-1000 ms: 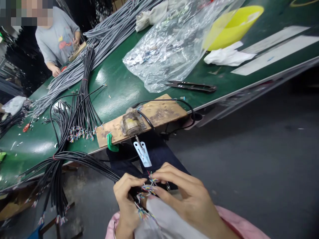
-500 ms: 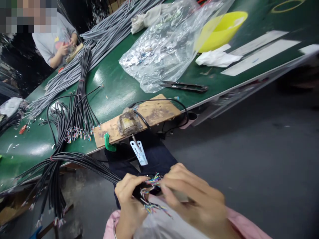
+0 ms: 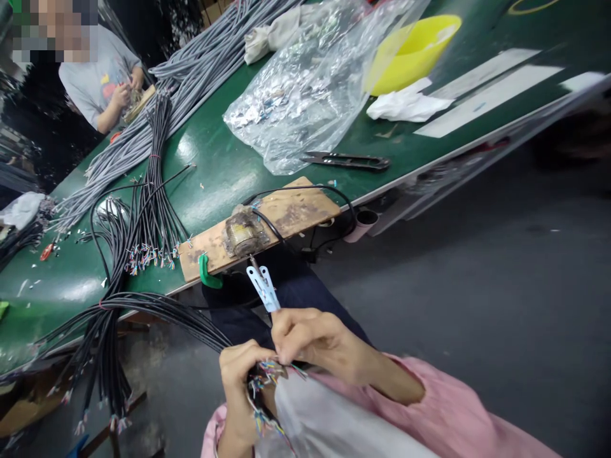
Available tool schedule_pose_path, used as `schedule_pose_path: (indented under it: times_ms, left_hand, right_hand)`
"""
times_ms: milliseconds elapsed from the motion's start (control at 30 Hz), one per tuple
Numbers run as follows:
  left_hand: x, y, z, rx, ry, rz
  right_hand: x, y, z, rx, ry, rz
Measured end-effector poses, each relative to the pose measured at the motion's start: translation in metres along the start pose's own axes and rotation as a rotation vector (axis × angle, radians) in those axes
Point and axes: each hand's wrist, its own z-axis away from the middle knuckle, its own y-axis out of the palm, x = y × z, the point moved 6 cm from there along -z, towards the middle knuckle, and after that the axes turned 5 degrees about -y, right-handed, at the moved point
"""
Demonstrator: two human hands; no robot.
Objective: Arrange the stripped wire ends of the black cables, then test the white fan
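A bundle of slim black round cables slants up and leftward from a worker's left hand, its long axis running to the edge of a green-topped table. The left hand, the nearer of the two, is curled round the cables' end, letting the frayed multicoloured wire ends spill from its right side, between both hands. From the opposite side, the right hand meets them, thumb and forefinger pressed together and apparently pinching a few thin strands; exactly how many cannot be told. The wire ends lie just left of and below that pinch, below a pale-blue plastic clip.
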Motion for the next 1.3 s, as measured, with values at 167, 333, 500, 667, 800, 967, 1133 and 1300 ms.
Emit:
schedule_pose_path:
  times_ms: [167, 333, 500, 667, 800, 967, 1133, 1300]
  left_hand:
    - [0.005, 0.0, 0.003, -0.006, -0.037, -0.012]
    - [0.003, 0.003, -0.004, 0.063, 0.049, 0.001]
    - [-0.003, 0.0, -0.001, -0.081, 0.153, -0.006]
    - [-0.013, 0.002, 0.007, -0.133, 0.223, -0.177]
    - [-0.021, 0.003, -0.004, 0.075, 0.272, -0.162]
    - [-0.001, 0.002, -0.013, 0.282, 0.152, 0.106]
    - [0.026, -0.001, -0.003, 0.163, 0.039, 0.241]
    - [0.021, 0.001, 0.004, 0.198, 0.14, 0.174]
  right_hand:
    - [0.002, 0.0, 0.004, -0.039, -0.035, 0.103]
    - [0.009, 0.0, 0.007, -0.088, -0.063, 0.246]
    - [0.013, 0.003, 0.011, -0.158, -0.026, 0.403]
    - [0.03, 0.005, 0.02, -0.301, -0.01, 0.693]
    - [0.048, 0.005, 0.018, -0.144, -0.025, 0.926]
    - [0.037, 0.009, 0.012, 0.02, 0.063, 0.689]
    - [0.016, 0.015, 0.013, -0.105, 0.166, 0.532]
    - [0.017, 0.011, 0.014, -0.091, 0.132, 0.612]
